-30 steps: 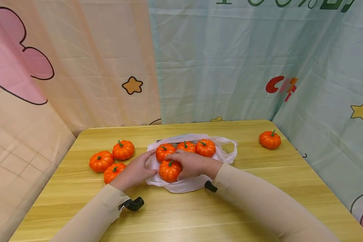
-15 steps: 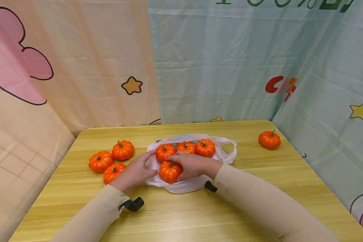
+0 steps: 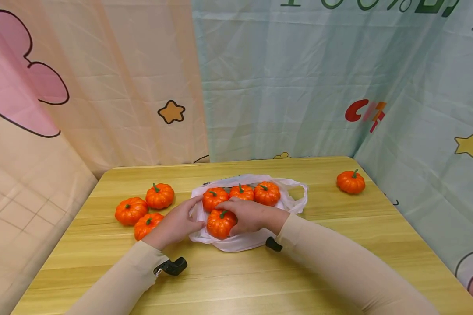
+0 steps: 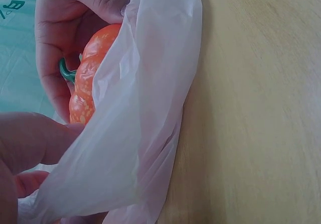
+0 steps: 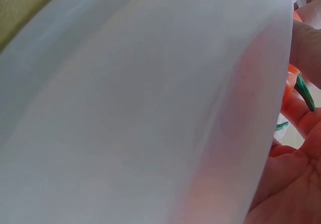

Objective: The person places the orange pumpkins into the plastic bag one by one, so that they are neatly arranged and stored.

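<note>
A white plastic bag lies spread on the table in the head view, with several small orange pumpkins on it. My right hand reaches over from the right and grips the front pumpkin, thumb on its near side, fingers over its top. At the bag's left side, my left hand holds the edge between its thumb and fingers. Behind sit a left pumpkin, a middle pumpkin and a right pumpkin. White film covers part of the gripped pumpkin in the left wrist view.
Left of the bag, a group holds a rear pumpkin, a left pumpkin and a near pumpkin, partly behind my left hand. A lone pumpkin sits far right. Printed curtains enclose the wooden table.
</note>
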`<state>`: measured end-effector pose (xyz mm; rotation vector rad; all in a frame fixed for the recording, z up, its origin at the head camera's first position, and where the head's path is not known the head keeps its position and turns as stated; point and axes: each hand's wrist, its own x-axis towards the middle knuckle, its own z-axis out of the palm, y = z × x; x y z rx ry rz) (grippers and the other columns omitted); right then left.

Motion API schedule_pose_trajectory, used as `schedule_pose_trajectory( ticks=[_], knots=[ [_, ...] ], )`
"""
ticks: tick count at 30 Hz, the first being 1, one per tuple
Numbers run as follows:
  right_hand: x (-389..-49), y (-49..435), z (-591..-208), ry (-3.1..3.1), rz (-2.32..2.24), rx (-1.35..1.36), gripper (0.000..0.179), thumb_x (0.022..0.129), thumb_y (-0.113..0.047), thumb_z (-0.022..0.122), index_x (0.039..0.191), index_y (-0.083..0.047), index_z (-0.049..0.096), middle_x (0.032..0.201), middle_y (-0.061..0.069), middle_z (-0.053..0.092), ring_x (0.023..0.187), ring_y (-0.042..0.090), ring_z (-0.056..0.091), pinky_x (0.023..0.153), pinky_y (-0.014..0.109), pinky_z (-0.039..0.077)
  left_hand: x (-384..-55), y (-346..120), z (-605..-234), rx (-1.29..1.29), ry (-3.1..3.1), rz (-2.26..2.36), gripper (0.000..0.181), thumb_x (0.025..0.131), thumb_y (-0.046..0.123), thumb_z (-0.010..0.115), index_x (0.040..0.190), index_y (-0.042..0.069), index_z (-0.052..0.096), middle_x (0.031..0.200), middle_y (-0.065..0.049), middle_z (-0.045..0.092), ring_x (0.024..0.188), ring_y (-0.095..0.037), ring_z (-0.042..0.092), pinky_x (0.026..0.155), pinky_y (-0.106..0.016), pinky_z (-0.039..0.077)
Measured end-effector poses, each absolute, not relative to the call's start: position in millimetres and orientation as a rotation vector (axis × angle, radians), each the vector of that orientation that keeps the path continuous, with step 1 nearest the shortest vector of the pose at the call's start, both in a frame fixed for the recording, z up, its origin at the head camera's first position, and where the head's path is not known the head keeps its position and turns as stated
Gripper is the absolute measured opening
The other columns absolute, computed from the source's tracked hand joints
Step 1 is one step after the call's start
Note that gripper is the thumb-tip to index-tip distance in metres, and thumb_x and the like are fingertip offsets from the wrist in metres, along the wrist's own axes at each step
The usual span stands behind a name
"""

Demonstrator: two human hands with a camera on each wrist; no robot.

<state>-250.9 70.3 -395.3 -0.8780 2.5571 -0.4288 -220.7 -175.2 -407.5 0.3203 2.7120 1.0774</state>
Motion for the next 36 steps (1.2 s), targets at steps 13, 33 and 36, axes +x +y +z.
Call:
schedule_pose_trajectory(
  ticks=[13, 33, 36],
  knots=[
    [-250.1, 71.1, -396.1, 2.565, -0.482, -0.829, 0.079, 0.089, -0.025, 0.086, 0.157, -0.033, 0.047, 0.153, 0.003, 0.052, 0.134, 0.022, 0.055, 0.117, 0.046, 0.047, -221.4, -175.1, -408.5, 0.324, 2.712, 1.080, 0.081, 0.092, 0.020, 0.081, 0.162, 0.013, 0.041, 0.162, -0.020, 0.046, 0.113, -0.030, 0.057, 0.083, -0.033, 0.057],
    [-249.2, 73.8, -397.0, 2.564, -0.524, -0.859, 0.086, 0.087, -0.025, 0.088, 0.161, -0.028, 0.043, 0.157, 0.006, 0.051, 0.140, 0.024, 0.053, 0.120, 0.044, 0.044, -222.4, -175.9, -409.7, 0.313, 2.693, 1.104, 0.082, 0.092, 0.018, 0.081, 0.163, 0.013, 0.040, 0.159, -0.022, 0.048, 0.084, -0.023, 0.055, 0.060, -0.028, 0.048],
    [-248.6, 75.2, -395.1, 2.561, -0.539, -0.859, 0.085, 0.088, -0.024, 0.087, 0.161, -0.027, 0.043, 0.159, 0.006, 0.050, 0.142, 0.024, 0.052, 0.122, 0.045, 0.042, -222.0, -175.7, -408.8, 0.312, 2.689, 1.109, 0.082, 0.092, 0.017, 0.080, 0.163, 0.013, 0.040, 0.158, -0.022, 0.048, 0.077, -0.022, 0.052, 0.057, -0.026, 0.046]
  ],
)
